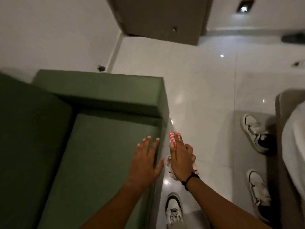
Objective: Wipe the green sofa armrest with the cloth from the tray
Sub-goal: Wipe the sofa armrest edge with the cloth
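The green sofa (pixel 102 146) fills the left half of the view. Its raised armrest block (pixel 105 90) lies across the far end. My left hand (pixel 145 161) rests flat with fingers spread on the green cushion near its right edge. My right hand (pixel 180 157) is just off the sofa's right side, holding a red-and-white striped cloth (pixel 172 138) against that side. The cloth's stripes show past my fingertips and a bunch of it hangs under my palm. No tray is in view.
A glossy white tiled floor (pixel 198 83) runs to the right of the sofa. My white shoe (pixel 174 207) is below. Two white-and-black shoes (pixel 255 133) of another person stand at the right beside a grey seat (pixel 283 146). A brown cabinet (pixel 161 15) stands at the top.
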